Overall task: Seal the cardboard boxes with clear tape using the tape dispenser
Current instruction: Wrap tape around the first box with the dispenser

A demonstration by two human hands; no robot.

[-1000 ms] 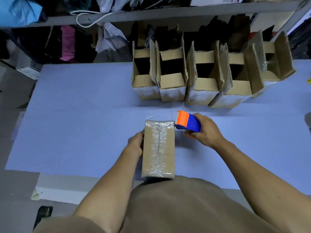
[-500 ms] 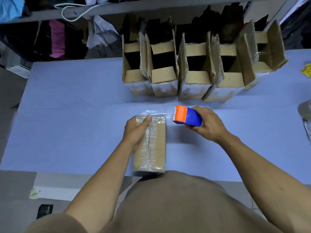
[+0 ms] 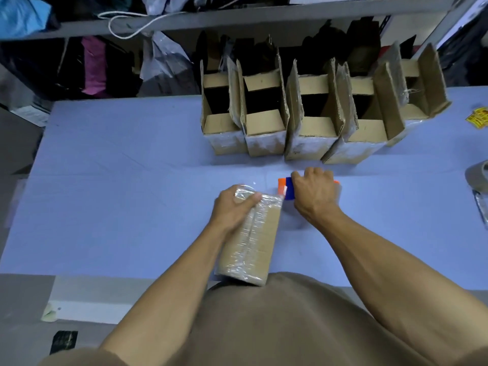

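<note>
A closed cardboard box [image 3: 257, 244] lies lengthwise on the blue table [image 3: 118, 196] in front of me, with clear tape along its top seam and over its far end. My left hand [image 3: 232, 207] grips the box's far left corner, thumb on top of the tape. My right hand [image 3: 315, 196] grips the orange and blue tape dispenser [image 3: 286, 188] just past the box's far right corner. The dispenser's orange nose touches or nearly touches that corner. Most of the dispenser is hidden under my right hand.
Several open cardboard boxes [image 3: 311, 120] stand in a row at the back of the table, flaps up. A grey tape roll [image 3: 479, 175] sits at the right edge, with yellow stickers [image 3: 478, 120] beyond it. Cluttered shelves [image 3: 184, 19] rise behind the table.
My right hand turned the dispenser down toward the box's far right corner. My left hand slid further over the far end of the box, and the box has angled slightly.
</note>
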